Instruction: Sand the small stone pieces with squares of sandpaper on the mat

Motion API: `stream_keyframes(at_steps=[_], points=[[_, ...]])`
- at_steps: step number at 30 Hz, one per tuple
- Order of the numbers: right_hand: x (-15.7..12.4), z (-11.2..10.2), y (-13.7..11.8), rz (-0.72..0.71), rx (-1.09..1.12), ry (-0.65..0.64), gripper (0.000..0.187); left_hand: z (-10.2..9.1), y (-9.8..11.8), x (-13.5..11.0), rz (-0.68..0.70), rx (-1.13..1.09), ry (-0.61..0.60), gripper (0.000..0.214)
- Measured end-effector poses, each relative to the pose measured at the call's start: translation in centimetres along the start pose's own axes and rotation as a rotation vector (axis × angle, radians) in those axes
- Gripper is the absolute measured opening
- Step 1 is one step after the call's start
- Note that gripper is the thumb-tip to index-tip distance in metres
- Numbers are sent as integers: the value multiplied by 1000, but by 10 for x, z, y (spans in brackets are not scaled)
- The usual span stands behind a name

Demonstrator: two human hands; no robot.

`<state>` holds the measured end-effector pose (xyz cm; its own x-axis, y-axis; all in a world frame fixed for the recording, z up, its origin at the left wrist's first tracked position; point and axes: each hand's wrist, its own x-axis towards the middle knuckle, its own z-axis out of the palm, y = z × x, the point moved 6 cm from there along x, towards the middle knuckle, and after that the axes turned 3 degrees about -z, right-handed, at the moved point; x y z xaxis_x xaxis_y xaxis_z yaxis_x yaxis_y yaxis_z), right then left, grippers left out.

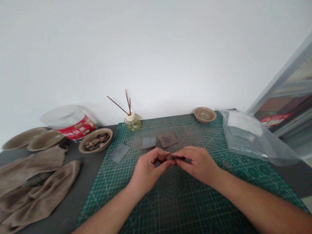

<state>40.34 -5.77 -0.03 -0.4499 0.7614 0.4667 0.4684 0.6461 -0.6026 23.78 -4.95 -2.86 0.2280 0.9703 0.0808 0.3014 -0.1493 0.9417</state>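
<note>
Above the middle of the green cutting mat (pixel 136 195), my left hand (pixel 148 167) is closed, pinching a small brown stone-like piece (pixel 169 157) between thumb and fingers. My right hand (pixel 197 162) meets it fingertip to fingertip, closed on a thin dark piece of sandpaper (pixel 181 158) that touches the brown piece. Fingers hide much of both. Just beyond the hands lies a square of brown sandpaper (pixel 168 138) marked "320", beside a smaller grey sheet (pixel 149 142). Another grey sheet (pixel 120 152) rests at the mat's left side.
A bowl of brown and dark pebble-like pieces (pixel 97 141) stands left, near a red-labelled plastic tub (pixel 73 122), two bowls (pixel 46 140) and a brown cloth (pixel 53 195). A reed diffuser (pixel 133 122), a small bowl (pixel 205 114) and a clear plastic bag (pixel 253 139) line the back and right.
</note>
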Motion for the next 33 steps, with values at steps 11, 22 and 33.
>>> stream_keyframes(at_steps=[11, 22, 33], points=[[-2, 0, -3, -92, 45, 37, 20, 7, -2, 3, -101, -198, -105, 20], [0, -3, 0, 10, 36, 17, 10, 3, 2, 0, -75, -135, -54, 22], [1, -5, -6, -57, 86, 54, 11, 4, 3, -1, -51, -166, -63, 19]])
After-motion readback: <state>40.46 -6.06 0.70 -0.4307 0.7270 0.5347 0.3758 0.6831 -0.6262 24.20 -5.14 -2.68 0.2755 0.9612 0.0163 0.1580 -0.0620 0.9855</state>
